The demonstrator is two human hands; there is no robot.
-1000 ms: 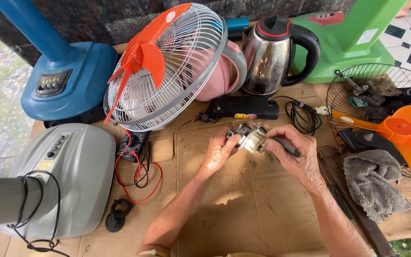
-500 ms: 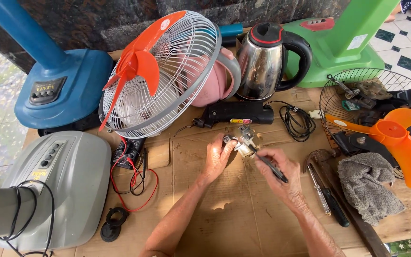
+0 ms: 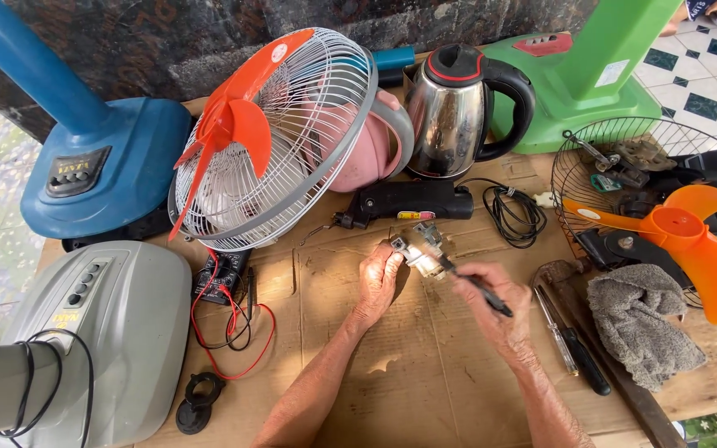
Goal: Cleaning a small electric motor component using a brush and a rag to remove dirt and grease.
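Note:
My left hand (image 3: 378,280) grips a small metal motor-like part (image 3: 419,251) over the brown cardboard sheet (image 3: 425,365). My right hand (image 3: 495,305) holds a thin black-handled tool (image 3: 473,284) whose tip touches that part. Just behind the hands lies a black oblong housing (image 3: 408,202) with a coiled black cord (image 3: 514,214) to its right. A black-handled screwdriver (image 3: 572,341) lies on the cardboard right of my right hand.
A pink fan with white grille and orange blade (image 3: 280,137) and a steel kettle (image 3: 458,112) stand behind. Blue (image 3: 101,166), grey (image 3: 101,323) and green (image 3: 582,91) fan bases ring the area. A multimeter with red and black leads (image 3: 226,286), grey rag (image 3: 645,323), wire grille with orange blade (image 3: 674,232).
My right hand drew back from cupping the part and now holds only the tool, its tip on the part. The screwdriver became visible. The view shifted slightly.

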